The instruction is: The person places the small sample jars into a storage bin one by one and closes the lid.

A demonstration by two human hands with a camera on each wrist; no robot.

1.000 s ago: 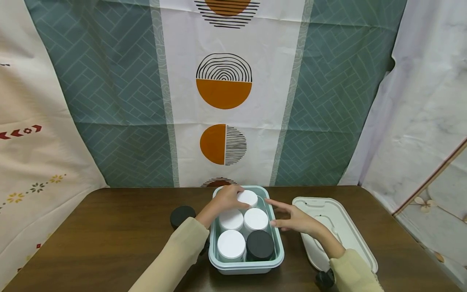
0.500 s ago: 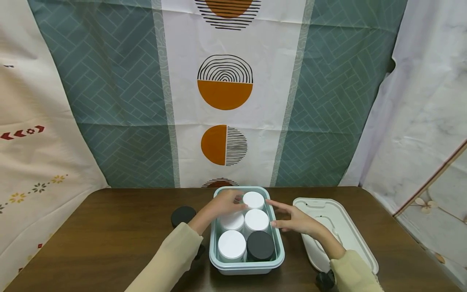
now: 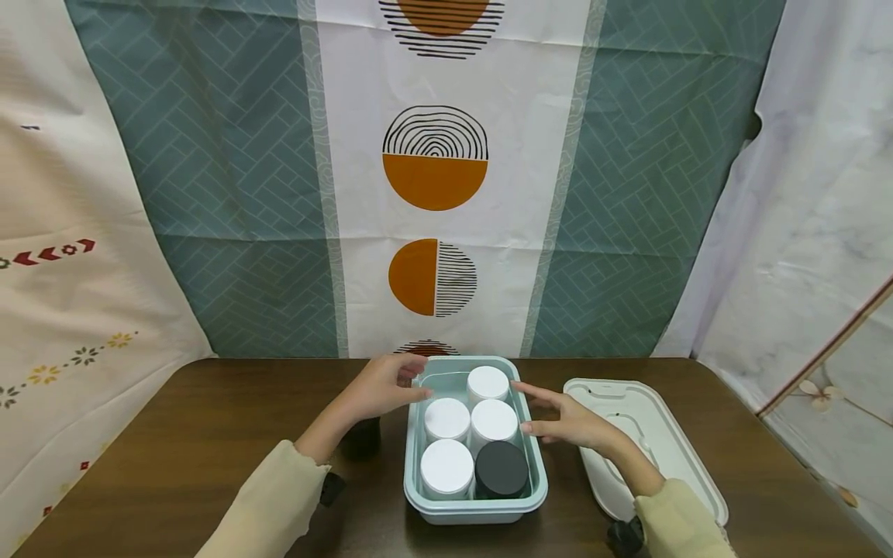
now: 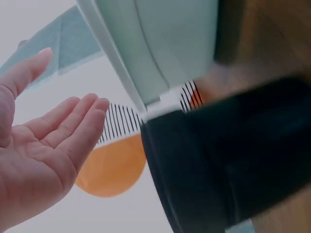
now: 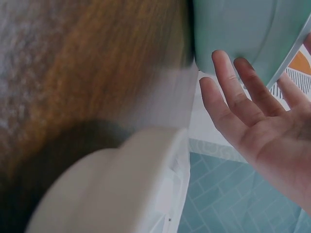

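Now bin (image 3: pixel 474 508) sits btwn both open hands.

Soft, even room light, faint shadows; the head view is sharp, both wrist views badly blurred.

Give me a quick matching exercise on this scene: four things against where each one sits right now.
Things:
1. black-lidded round jar
2. white plastic box lid
3. left hand
4. right hand

Places:
a. at the pale green plastic bin's left rim
b. bin's near right corner
c. flat on the brown wooden table, right of the bin
d. beside the bin's right wall

Pairs: 1-b, 2-c, 3-a, 4-d
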